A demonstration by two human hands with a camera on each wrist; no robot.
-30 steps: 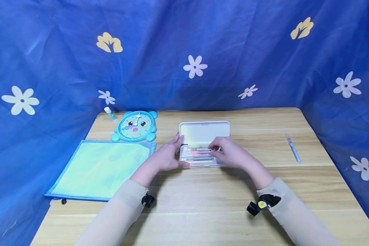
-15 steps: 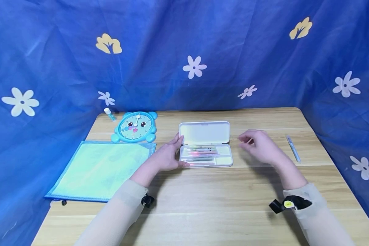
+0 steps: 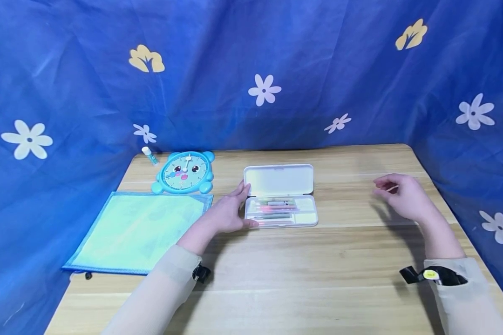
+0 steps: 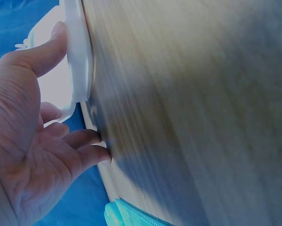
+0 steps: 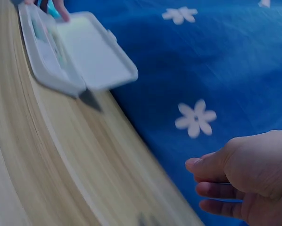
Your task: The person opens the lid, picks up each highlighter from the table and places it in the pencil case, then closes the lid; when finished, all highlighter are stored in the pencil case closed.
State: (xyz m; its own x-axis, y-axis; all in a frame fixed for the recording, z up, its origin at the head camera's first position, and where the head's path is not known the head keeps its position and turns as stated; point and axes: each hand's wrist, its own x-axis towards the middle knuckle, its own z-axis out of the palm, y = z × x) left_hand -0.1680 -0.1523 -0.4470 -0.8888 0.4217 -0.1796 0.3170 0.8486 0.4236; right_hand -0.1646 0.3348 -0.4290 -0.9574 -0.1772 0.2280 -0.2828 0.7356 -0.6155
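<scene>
A white pencil case [image 3: 310, 219] lies with its lid raised at the table's middle, several pens [image 3: 276, 203] in its compartments. My left hand [image 3: 228, 214] holds the case by its left end, thumb at the front and fingers toward the hinge side. In the left wrist view the thumb [image 4: 51, 52] lies against the case's white side. My right hand [image 3: 406, 197] is over the right part of the table, fingers loosely bent. The right wrist view shows nothing in that hand [image 5: 254, 174]. The light-blue pen seen there earlier is hidden by the hand.
Left of the case lie a blue mesh zip pouch [image 3: 138, 232] and a blue toy clock [image 3: 184, 172]. Behind the clock is a glue stick [image 3: 150, 156]. A blue curtain [image 3: 302, 70] hangs along the back and sides of the wooden table [image 3: 302, 288].
My right hand has left the pencil case and moved right, to where the light-blue pen lay. My left hand has stayed on the case.
</scene>
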